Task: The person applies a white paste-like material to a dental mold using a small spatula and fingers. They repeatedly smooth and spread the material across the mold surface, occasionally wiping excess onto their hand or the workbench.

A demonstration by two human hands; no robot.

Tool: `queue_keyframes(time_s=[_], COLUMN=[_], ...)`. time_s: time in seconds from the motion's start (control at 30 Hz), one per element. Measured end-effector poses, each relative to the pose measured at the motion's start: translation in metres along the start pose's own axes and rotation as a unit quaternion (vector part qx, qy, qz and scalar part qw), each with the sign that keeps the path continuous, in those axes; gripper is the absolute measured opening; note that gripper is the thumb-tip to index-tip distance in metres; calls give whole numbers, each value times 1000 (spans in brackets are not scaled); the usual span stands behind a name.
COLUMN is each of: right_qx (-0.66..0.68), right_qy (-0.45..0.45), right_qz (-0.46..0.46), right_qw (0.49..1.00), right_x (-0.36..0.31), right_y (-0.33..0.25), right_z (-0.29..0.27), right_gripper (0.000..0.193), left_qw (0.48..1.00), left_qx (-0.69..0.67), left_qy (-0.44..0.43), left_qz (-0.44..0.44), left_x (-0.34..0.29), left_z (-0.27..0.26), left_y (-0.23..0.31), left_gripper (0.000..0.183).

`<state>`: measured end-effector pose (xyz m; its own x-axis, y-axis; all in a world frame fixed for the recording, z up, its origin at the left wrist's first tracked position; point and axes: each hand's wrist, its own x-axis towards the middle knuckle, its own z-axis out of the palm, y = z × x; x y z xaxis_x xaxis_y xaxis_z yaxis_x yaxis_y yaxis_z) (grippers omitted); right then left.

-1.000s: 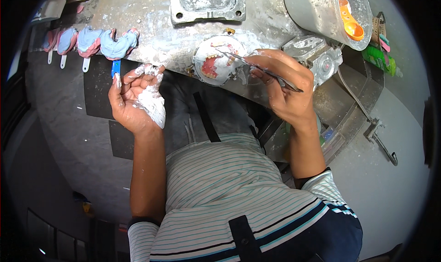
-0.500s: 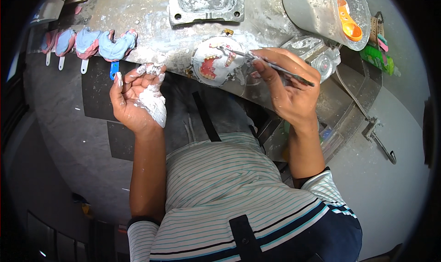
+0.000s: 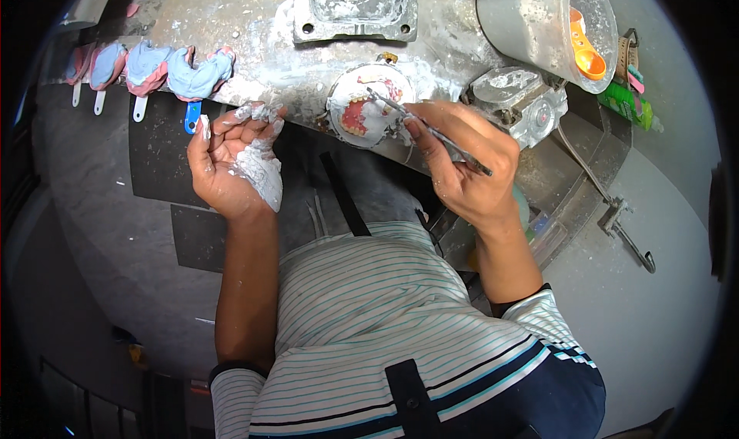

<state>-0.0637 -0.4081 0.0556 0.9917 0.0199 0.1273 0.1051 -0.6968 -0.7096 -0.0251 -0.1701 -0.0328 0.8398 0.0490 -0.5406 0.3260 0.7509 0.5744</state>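
My right hand [image 3: 469,158] grips a thin metal spatula [image 3: 390,103] like a pen. The spatula's tip is over a round metal flask filled with white plaster [image 3: 375,137]. Set in that plaster are a pink denture with teeth [image 3: 353,119] and a second pink piece with teeth [image 3: 394,85], partly coated in white. My left hand [image 3: 227,166] is palm up beside the bench edge, its fingers loosely bent and apart. Wet white plaster [image 3: 262,173] clings to its palm and fingertips.
Dental impression trays with blue and pink material [image 3: 196,77] line the bench edge at left. Beyond the round flask lies a metal flask part [image 3: 354,33]. At right are a grey bucket [image 3: 519,23], an orange scoop [image 3: 590,63] and another metal flask piece [image 3: 539,120].
My right hand has shifted slightly left and down, and the spatula's tip has moved from the far denture piece toward the flask's middle. My left hand has barely moved.
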Motion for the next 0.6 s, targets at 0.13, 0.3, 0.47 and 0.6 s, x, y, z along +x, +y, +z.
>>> queue_keyframes(time_s=[0.13,0.3,0.47,0.6], right_qx=[-9,121,203,186], right_qy=[14,48,-13,-55], right_qz=[-9,95,-79,-89], right_qw=[1000,987,976,977], right_x=[-5,-12,-26,-43], right_y=[-5,-14,-38,-53], right_z=[5,5,21,33], right_gripper=[13,10,28,27], left_qw=[1000,1000,993,970], left_qx=[-25,-8,-102,-197], left_qy=[-13,-6,4,-7], left_qz=[-4,-3,-67,-144], left_x=[3,4,4,12], left_z=[-8,-3,25,38], left_y=[0,0,1,10], left_gripper=[40,43,44,42])
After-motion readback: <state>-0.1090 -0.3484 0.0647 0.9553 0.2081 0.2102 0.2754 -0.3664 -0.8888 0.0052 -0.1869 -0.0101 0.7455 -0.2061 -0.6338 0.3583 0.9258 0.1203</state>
